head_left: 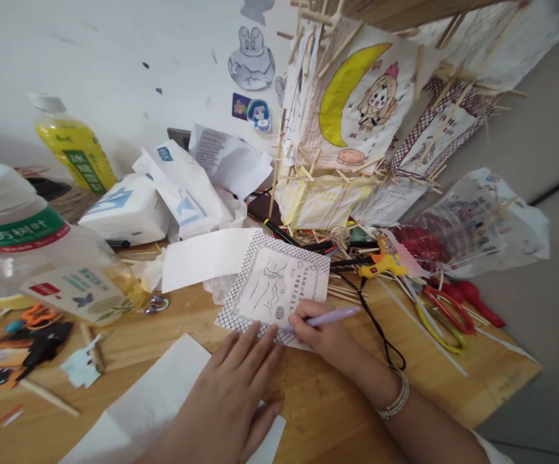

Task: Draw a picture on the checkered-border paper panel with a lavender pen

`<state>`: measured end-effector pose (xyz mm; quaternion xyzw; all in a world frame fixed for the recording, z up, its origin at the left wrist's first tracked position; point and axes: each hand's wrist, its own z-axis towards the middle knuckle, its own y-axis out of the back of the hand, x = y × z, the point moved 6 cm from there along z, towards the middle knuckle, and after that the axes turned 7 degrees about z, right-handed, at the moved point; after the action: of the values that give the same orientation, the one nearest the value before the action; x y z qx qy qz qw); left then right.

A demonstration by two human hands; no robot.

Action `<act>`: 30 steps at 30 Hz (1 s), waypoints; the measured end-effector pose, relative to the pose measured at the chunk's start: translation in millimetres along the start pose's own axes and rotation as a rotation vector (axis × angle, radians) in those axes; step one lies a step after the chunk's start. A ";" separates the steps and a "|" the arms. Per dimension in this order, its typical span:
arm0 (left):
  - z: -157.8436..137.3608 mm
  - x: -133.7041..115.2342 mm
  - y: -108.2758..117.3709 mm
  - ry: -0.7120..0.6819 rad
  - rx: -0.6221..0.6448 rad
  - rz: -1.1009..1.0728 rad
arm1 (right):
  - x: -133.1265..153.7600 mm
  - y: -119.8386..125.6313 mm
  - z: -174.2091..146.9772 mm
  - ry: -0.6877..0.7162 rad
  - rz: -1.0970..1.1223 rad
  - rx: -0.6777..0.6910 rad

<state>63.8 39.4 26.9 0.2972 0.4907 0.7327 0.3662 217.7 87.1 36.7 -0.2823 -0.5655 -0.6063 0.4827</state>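
Note:
A sheet of paper [286, 283] with a crosshatched border, line drawings and written characters lies on the wooden table. My right hand [315, 332] grips a light purple pen [334, 316], its tip low on the drawn sheet near the border. My left hand [235, 380] is flat with fingers stretched out, the fingertips resting on the sheet's lower edge. Beneath my left hand is a blank white paper [138, 399]. Another blank white strip [206, 261] lies at the drawn sheet's left side.
Tall bottles [66, 258] and tissue packs [182, 187] stand at the left and back. A stick-framed paper lantern [308, 148] rises behind the sheet. At right lie a yellow glue gun [385, 261] and scissors [448, 309]. Paper scraps and sticks litter the left side.

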 end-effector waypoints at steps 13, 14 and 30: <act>-0.7 -0.5 -1.0 0.001 0.005 -0.005 | -5.2 0.0 -1.6 -0.050 0.010 -0.013; -0.6 -0.4 -1.2 0.001 0.006 -0.004 | -5.5 0.0 -1.7 -0.047 0.002 -0.012; -0.1 -0.5 1.7 0.009 -0.014 -0.026 | -10.2 -1.7 -2.3 -0.095 0.078 -0.030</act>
<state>63.6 38.4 28.4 0.2848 0.4909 0.7328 0.3755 220.4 87.4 26.5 -0.3398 -0.5674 -0.5813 0.4741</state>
